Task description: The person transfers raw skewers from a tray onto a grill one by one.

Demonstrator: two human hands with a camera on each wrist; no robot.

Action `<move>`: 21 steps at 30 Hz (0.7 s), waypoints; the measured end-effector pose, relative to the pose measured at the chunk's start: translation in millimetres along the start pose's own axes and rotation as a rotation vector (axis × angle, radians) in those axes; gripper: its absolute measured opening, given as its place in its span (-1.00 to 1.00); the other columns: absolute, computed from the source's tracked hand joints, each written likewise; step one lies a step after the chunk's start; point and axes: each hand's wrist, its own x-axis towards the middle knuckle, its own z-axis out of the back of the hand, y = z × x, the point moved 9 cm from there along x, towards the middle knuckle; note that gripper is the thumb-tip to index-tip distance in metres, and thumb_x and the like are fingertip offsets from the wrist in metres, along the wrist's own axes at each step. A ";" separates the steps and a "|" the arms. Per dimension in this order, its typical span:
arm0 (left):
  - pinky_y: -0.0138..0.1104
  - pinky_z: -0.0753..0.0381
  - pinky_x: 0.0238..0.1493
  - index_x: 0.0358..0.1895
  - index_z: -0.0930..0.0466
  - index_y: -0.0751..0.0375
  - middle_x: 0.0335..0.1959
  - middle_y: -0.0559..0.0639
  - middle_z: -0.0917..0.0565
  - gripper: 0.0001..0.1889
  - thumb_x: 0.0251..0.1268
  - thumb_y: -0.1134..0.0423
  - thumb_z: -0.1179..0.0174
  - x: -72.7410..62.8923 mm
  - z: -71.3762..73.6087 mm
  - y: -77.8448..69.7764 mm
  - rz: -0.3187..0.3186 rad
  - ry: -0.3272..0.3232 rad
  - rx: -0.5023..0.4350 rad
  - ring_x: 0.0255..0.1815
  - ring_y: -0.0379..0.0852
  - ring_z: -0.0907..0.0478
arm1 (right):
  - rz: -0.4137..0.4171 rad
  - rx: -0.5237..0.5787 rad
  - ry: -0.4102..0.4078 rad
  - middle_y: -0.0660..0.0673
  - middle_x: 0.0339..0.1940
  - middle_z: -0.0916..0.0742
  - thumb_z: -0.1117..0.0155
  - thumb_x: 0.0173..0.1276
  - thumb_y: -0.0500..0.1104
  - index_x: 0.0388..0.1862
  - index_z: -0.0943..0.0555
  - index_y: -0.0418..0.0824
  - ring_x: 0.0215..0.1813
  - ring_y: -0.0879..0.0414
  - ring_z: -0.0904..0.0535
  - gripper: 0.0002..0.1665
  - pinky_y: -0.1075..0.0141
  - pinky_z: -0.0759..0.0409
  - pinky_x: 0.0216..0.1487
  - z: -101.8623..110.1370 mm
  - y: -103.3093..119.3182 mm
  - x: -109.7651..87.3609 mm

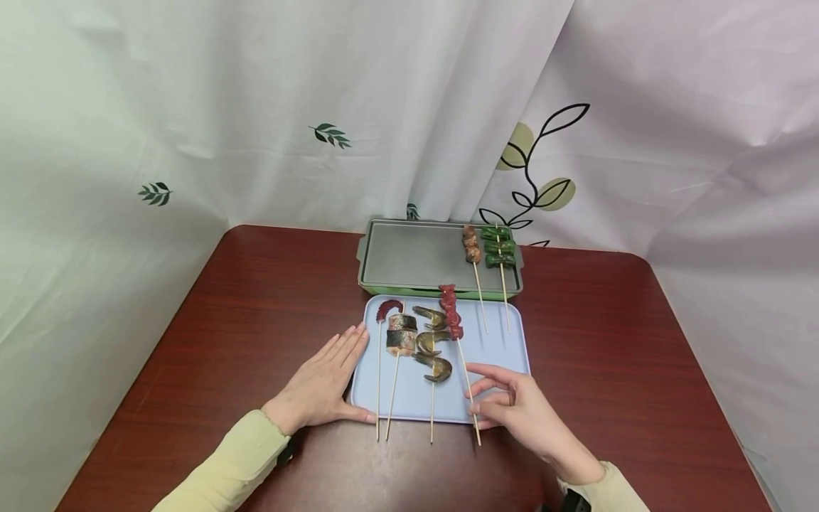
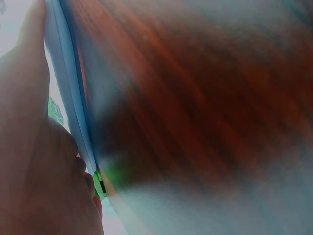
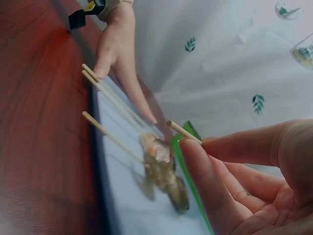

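I see the right hand [image 1: 521,409] holding a red meat skewer [image 1: 451,313] over the blue tray [image 1: 502,352], its thumb and fingers clamped on the stick near the lower end. The left hand [image 1: 326,380] lies along the tray's left edge, fingers straight and close together, beside 3 other skewers [image 1: 401,340]. Behind, a grill pan [image 1: 416,256] bears a brown meat skewer [image 1: 471,245] and a green pepper skewer [image 1: 500,247].

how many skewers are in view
6: curled skewer, chunky skewer and shrimp-like skewer, left to right on the blue tray; red skewer in the right hand; brown skewer and green skewer, right on the pan.
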 end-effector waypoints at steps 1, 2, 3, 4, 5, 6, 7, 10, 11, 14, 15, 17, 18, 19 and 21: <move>-0.03 -0.07 0.55 0.57 -0.05 0.48 0.60 0.31 -0.09 0.41 -0.07 -0.69 -0.13 0.0 -0.1 0.1 0.002 0.002 -0.002 0.60 0.18 -0.03 | 0.011 -0.009 -0.001 -0.50 -0.07 -0.62 -0.28 0.30 -0.49 0.43 -0.34 -0.56 -0.27 0.07 -0.75 -0.28 0.04 -0.77 -0.23 0.3 3.4 1.1; -0.03 -0.06 0.55 0.58 -0.04 0.47 0.60 0.31 -0.09 0.41 -0.07 -0.69 -0.13 0.0 -0.1 0.1 0.002 0.005 -0.005 0.60 0.18 -0.03 | 0.023 -0.017 -0.005 -0.51 -0.07 -0.62 -0.28 0.30 -0.50 0.43 -0.34 -0.55 -0.27 0.07 -0.75 -0.29 0.06 -0.77 -0.23 0.8 6.9 2.2; -0.04 -0.06 0.56 0.58 -0.04 0.47 0.60 0.31 -0.09 0.41 -0.07 -0.69 -0.13 0.1 0.0 0.2 0.004 0.007 -0.006 0.60 0.18 -0.02 | 0.034 -0.025 -0.008 -0.53 -0.06 -0.62 -0.28 0.30 -0.50 0.43 -0.35 -0.55 -0.27 0.05 -0.75 -0.30 0.07 -0.77 -0.22 1.6 10.3 3.6; -0.04 -0.05 0.56 0.58 -0.04 0.47 0.60 0.30 -0.08 0.41 -0.07 -0.69 -0.12 0.2 -0.1 0.2 0.005 0.011 -0.007 0.61 0.17 -0.02 | 0.044 -0.033 -0.014 -0.54 -0.06 -0.62 -0.29 0.30 -0.49 0.43 -0.36 -0.54 -0.28 0.04 -0.76 -0.30 0.08 -0.77 -0.22 2.6 13.5 5.0; -0.04 -0.04 0.56 0.58 -0.03 0.47 0.61 0.30 -0.08 0.41 -0.07 -0.69 -0.12 0.3 -0.2 0.1 0.006 0.015 -0.006 0.61 0.17 -0.01 | 0.054 -0.045 -0.022 -0.54 -0.06 -0.62 -0.32 0.30 -0.48 0.42 -0.38 -0.52 -0.28 0.01 -0.76 -0.30 0.09 -0.77 -0.21 3.9 16.8 6.6; -0.05 -0.04 0.56 0.58 -0.03 0.46 0.61 0.30 -0.08 0.41 -0.06 -0.69 -0.11 0.4 -0.4 0.1 0.007 0.019 -0.005 0.61 0.17 -0.01 | 0.061 -0.051 -0.028 -0.56 -0.06 -0.62 -0.32 0.30 -0.48 0.42 -0.39 -0.51 -0.28 -0.03 -0.76 -0.31 0.08 -0.77 -0.21 5.0 19.9 8.3; -0.05 -0.03 0.56 0.58 -0.03 0.46 0.61 0.30 -0.07 0.41 -0.06 -0.69 -0.11 0.3 -0.4 -0.1 0.007 0.022 -0.005 0.61 0.17 0.00 | 0.065 -0.059 -0.035 -0.56 -0.05 -0.62 -0.33 0.31 -0.47 0.42 -0.40 -0.49 -0.28 -0.04 -0.76 -0.31 0.09 -0.76 -0.20 6.3 22.8 10.0; -0.05 -0.02 0.57 0.58 -0.02 0.46 0.61 0.31 -0.06 0.41 -0.07 -0.69 -0.12 0.1 -1.0 -0.3 0.007 0.027 -0.003 0.61 0.17 0.00 | 0.065 -0.073 -0.060 -0.55 -0.03 -0.63 -0.37 0.31 -0.44 0.43 -0.43 -0.43 -0.25 -0.08 -0.77 -0.30 0.09 -0.76 -0.17 11.3 31.9 15.6; -0.05 -0.02 0.57 0.58 -0.02 0.46 0.61 0.31 -0.06 0.41 -0.07 -0.69 -0.12 0.0 -1.3 -0.2 0.007 0.029 -0.002 0.61 0.17 0.00 | 0.064 -0.077 -0.068 -0.53 -0.03 -0.64 -0.36 0.31 -0.44 0.43 -0.44 -0.41 -0.24 -0.08 -0.77 -0.31 0.09 -0.76 -0.16 13.3 35.2 17.5; -0.05 -0.03 0.56 0.58 -0.03 0.47 0.61 0.31 -0.06 0.41 -0.06 -0.70 -0.10 -0.2 -1.3 -0.3 0.004 0.024 0.005 0.61 0.18 -0.01 | 0.065 -0.074 -0.089 -0.48 -0.02 -0.67 -0.35 0.32 -0.45 0.43 -0.45 -0.38 -0.20 -0.04 -0.78 -0.32 0.09 -0.76 -0.13 19.9 45.3 24.1; -0.05 -0.04 0.56 0.58 -0.03 0.47 0.61 0.31 -0.07 0.41 -0.07 -0.70 -0.10 -0.3 -1.3 -0.2 0.003 0.021 0.009 0.60 0.18 -0.02 | 0.066 -0.073 -0.096 -0.45 -0.03 -0.68 -0.34 0.32 -0.45 0.43 -0.46 -0.37 -0.19 -0.02 -0.78 -0.33 0.09 -0.76 -0.13 22.4 48.4 26.7; -0.04 -0.06 0.56 0.57 -0.05 0.48 0.60 0.32 -0.08 0.41 -0.07 -0.70 -0.10 -0.4 -0.7 -0.4 -0.002 0.010 0.012 0.60 0.19 -0.04 | 0.076 -0.073 -0.103 -0.39 -0.05 -0.69 -0.33 0.33 -0.46 0.42 -0.47 -0.38 -0.18 -0.01 -0.78 -0.34 0.10 -0.76 -0.12 27.3 54.5 33.0; -0.04 -0.07 0.55 0.57 -0.05 0.49 0.60 0.33 -0.08 0.41 -0.07 -0.70 -0.11 -0.5 -0.5 -0.4 -0.004 0.004 0.014 0.59 0.19 -0.05 | 0.081 -0.069 -0.105 -0.37 -0.05 -0.70 -0.32 0.32 -0.47 0.42 -0.46 -0.39 -0.18 0.00 -0.78 -0.34 0.10 -0.75 -0.12 29.7 57.2 36.8; -0.04 -0.06 0.56 0.57 -0.04 0.49 0.60 0.33 -0.08 0.41 -0.06 -0.69 -0.12 -0.8 -1.1 -0.1 -0.010 -0.003 0.013 0.59 0.19 -0.05 | 0.085 -0.069 -0.108 -0.35 -0.06 -0.71 -0.32 0.32 -0.47 0.42 -0.45 -0.41 -0.17 0.01 -0.78 -0.34 0.11 -0.75 -0.11 32.5 59.5 40.8; -0.04 -0.06 0.56 0.57 -0.04 0.49 0.60 0.33 -0.08 0.41 -0.06 -0.69 -0.12 -0.8 -1.1 0.1 -0.011 -0.008 0.010 0.59 0.19 -0.05 | 0.086 -0.069 -0.118 -0.31 -0.08 -0.72 -0.32 0.32 -0.47 0.42 -0.44 -0.45 -0.17 0.02 -0.78 -0.33 0.12 -0.75 -0.10 38.6 63.2 49.8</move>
